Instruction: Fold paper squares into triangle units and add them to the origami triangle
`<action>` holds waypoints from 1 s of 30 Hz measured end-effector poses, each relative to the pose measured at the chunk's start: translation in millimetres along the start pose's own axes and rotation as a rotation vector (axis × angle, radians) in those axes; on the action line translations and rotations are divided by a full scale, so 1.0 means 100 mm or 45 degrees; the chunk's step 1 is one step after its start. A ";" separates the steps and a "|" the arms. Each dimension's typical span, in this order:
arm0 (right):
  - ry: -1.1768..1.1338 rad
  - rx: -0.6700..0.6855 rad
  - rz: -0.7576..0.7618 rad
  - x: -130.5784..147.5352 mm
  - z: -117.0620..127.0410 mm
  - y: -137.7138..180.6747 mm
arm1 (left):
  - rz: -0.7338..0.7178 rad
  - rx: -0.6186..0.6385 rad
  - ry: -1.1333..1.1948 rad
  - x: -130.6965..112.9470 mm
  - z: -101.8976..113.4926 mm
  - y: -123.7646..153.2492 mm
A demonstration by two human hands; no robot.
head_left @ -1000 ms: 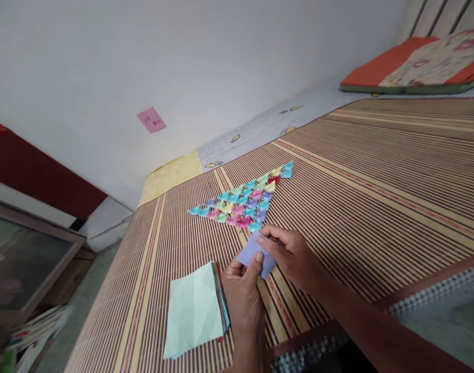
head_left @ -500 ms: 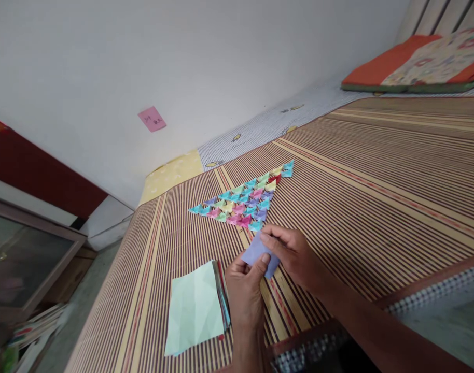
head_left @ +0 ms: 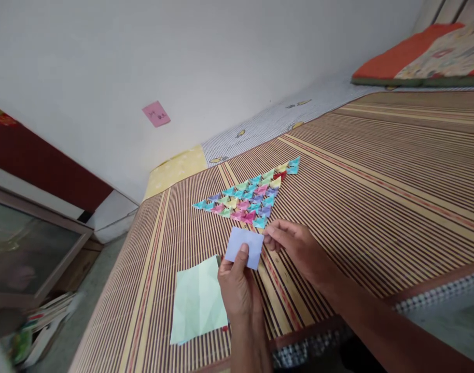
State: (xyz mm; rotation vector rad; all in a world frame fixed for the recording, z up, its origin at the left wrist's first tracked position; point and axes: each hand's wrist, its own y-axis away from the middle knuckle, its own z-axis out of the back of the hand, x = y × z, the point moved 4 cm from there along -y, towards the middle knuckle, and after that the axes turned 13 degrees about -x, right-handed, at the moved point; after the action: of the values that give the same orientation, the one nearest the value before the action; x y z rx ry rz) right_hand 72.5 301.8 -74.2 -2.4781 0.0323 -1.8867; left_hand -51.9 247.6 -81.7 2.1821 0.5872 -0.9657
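A small lilac paper square (head_left: 245, 247) is held above the striped mat. My left hand (head_left: 237, 287) pinches its lower edge with the thumb on top. My right hand (head_left: 297, 247) pinches the square's upper right corner with fingertips closed. Just beyond the hands lies a flat triangle of several small folded paper pieces (head_left: 249, 199) in teal, pink, yellow and purple. A stack of paper sheets with a creased mint green one on top (head_left: 198, 301) lies on the mat to the left of my left wrist.
The striped bamboo mat (head_left: 377, 181) covers a bed beside a white wall bearing a pink note (head_left: 156, 114). An orange and patterned cushion (head_left: 419, 59) lies at the far right. A glass-fronted cabinet (head_left: 27, 248) and a pile of books (head_left: 42, 326) stand on the floor at left.
The lilac paper has been opened flatter and lifted slightly; my right hand has shifted from on top of it to its right corner. The view has moved a little.
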 end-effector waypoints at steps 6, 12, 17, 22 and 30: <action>0.043 0.291 -0.151 -0.16 -0.22 0.15 | 0.004 0.040 0.027 0.01 0.02 -0.02; 0.111 0.383 -0.150 -0.19 -0.24 0.20 | 0.004 -0.014 0.056 0.02 0.03 -0.04; 0.252 0.560 -0.110 -0.11 -0.15 0.15 | -0.136 -0.044 -0.026 0.03 0.08 -0.06; 0.051 0.369 -0.031 0.03 -0.03 0.03 | -0.311 0.142 -0.388 -0.05 0.07 -0.03; 0.130 0.090 0.262 0.11 0.00 0.07 | -0.225 0.493 -0.652 -0.01 -0.05 0.07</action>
State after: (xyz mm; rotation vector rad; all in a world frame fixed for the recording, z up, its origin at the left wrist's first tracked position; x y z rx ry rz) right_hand 75.6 294.8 -63.7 -2.2345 0.2100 -1.8912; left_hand -46.3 246.1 -75.8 2.0931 0.3687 -1.7837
